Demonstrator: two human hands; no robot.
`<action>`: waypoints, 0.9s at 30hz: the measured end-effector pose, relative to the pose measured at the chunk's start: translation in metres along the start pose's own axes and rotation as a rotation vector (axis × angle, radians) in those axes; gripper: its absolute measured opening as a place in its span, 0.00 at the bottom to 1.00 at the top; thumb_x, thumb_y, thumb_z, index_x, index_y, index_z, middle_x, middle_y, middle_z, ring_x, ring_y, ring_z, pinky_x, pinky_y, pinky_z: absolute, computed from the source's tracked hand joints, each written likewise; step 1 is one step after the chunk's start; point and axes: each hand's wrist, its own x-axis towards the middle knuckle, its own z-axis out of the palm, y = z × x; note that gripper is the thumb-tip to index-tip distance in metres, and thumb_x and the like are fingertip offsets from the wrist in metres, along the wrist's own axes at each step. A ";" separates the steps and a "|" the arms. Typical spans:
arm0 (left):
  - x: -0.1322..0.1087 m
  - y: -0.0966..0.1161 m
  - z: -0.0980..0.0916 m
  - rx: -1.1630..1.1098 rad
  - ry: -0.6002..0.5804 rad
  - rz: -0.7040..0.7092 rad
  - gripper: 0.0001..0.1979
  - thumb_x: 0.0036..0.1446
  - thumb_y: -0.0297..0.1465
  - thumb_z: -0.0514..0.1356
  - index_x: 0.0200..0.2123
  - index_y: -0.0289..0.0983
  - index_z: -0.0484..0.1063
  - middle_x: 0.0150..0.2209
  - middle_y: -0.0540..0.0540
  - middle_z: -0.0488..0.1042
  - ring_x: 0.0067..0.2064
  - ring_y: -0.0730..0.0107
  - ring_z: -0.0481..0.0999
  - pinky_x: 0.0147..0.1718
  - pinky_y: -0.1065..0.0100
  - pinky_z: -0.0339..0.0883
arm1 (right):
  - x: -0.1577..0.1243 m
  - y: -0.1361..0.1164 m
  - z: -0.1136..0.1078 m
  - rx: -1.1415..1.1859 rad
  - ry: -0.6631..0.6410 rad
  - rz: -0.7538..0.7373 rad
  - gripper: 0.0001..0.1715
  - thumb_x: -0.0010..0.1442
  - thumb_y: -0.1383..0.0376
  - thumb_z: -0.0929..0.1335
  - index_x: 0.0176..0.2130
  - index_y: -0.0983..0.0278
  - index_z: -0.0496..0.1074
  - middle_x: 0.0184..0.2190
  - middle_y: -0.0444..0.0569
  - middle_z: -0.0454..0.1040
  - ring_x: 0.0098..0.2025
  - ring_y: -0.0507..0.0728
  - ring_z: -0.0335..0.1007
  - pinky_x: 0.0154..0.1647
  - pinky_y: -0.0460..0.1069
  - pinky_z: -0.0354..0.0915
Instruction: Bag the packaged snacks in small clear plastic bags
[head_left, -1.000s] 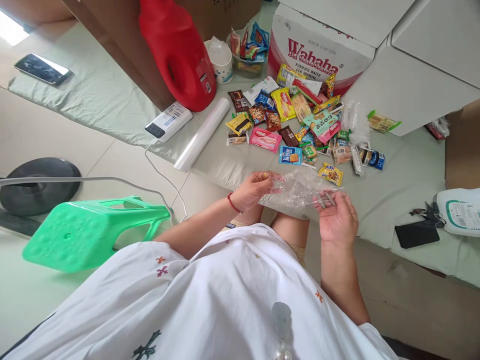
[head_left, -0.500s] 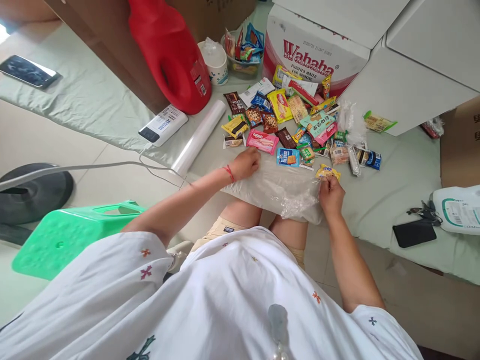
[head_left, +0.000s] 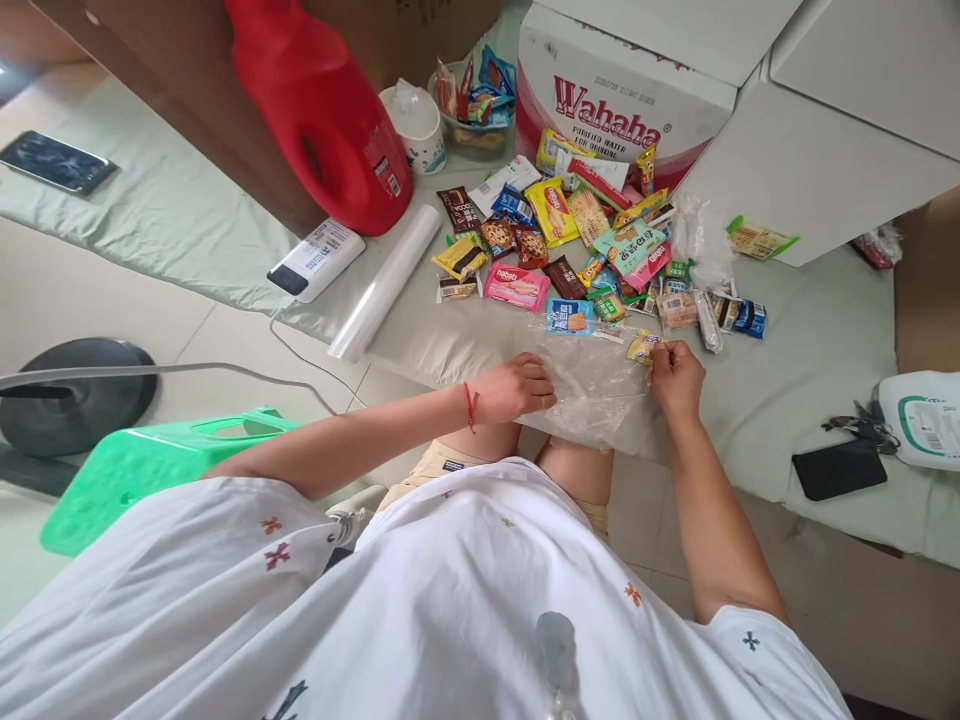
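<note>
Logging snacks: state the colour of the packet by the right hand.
The packet is yellow, clearest in the head view.

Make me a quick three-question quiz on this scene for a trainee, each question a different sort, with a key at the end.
1. True or false: the clear plastic lies spread between the left hand and the right hand.

2. Which of these is nearest to the right hand's fingertips?
A. The green stool
B. A yellow packet
C. The red jug

3. Fill in the blank: the large red brand word on the front of the water carton behind the snack pile reads ____.

Key: 1. True. 2. B. 3. Wahaha.
</note>
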 end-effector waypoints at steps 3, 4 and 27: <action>-0.022 -0.017 -0.008 -0.016 -0.075 0.097 0.15 0.70 0.27 0.52 0.39 0.43 0.80 0.42 0.43 0.83 0.48 0.64 0.78 0.58 0.59 0.66 | 0.012 0.012 -0.011 -0.025 -0.059 0.001 0.18 0.66 0.50 0.64 0.34 0.60 0.71 0.20 0.41 0.70 0.21 0.53 0.64 0.31 0.49 0.62; -0.029 -0.022 -0.012 -0.018 -0.099 0.083 0.15 0.68 0.25 0.53 0.37 0.43 0.80 0.42 0.43 0.83 0.49 0.64 0.78 0.56 0.59 0.67 | 0.015 0.015 -0.013 -0.040 -0.076 -0.015 0.19 0.65 0.50 0.64 0.35 0.61 0.72 0.21 0.41 0.70 0.22 0.53 0.64 0.31 0.49 0.62; -0.020 -0.046 0.016 0.040 -0.025 -0.391 0.27 0.74 0.41 0.46 0.73 0.46 0.59 0.74 0.41 0.59 0.75 0.52 0.57 0.72 0.34 0.32 | -0.048 0.016 -0.086 0.023 -0.328 -0.237 0.17 0.66 0.47 0.69 0.48 0.50 0.80 0.50 0.50 0.80 0.52 0.65 0.78 0.54 0.66 0.75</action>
